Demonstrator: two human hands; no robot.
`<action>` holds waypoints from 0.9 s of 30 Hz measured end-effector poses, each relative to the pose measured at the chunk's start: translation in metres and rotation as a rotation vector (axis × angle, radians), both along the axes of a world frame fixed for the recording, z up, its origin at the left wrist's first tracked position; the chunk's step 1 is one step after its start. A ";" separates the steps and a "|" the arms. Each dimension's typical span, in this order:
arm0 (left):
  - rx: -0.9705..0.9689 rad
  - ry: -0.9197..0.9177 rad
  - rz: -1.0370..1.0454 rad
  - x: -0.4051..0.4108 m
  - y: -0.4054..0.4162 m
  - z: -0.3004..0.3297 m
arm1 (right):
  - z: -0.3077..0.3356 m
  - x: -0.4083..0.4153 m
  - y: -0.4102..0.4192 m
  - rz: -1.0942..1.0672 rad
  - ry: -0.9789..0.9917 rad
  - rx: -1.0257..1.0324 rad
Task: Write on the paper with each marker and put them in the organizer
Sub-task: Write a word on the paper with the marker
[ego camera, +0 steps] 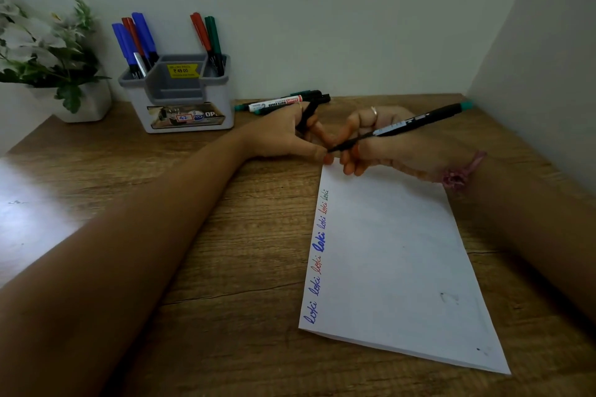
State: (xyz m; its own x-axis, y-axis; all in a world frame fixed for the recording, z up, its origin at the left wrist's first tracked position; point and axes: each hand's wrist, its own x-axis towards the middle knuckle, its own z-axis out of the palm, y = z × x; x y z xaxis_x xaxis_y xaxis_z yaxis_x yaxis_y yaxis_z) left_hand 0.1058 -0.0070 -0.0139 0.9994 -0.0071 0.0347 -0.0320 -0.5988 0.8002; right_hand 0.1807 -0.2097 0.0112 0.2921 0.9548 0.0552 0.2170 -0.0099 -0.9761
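A white sheet of paper (396,267) lies on the wooden desk, with several small words in blue, red and green along its left edge. My right hand (393,145) grips a black marker with a green end (416,121), its tip down at the paper's top left corner. My left hand (283,135) rests by that corner, holding a black marker cap (308,116) between its fingers. The grey organizer (180,90) stands at the back left with blue, red and green markers upright in it. Loose markers (283,101) lie on the desk behind my hands.
A potted artificial plant (54,51) stands left of the organizer. Walls close the desk at the back and on the right. Bright light falls on the desk's left edge (29,203).
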 end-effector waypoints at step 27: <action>-0.004 0.069 -0.143 0.014 0.005 -0.006 | -0.031 -0.005 0.019 0.025 -0.292 0.033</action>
State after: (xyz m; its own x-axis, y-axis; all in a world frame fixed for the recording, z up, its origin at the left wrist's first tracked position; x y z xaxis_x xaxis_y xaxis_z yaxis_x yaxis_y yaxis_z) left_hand 0.1197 -0.0017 -0.0201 0.9882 -0.1494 -0.0336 -0.0616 -0.5889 0.8059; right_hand 0.1759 -0.1906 -0.0199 0.2358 0.9577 0.1647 0.4882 0.0298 -0.8722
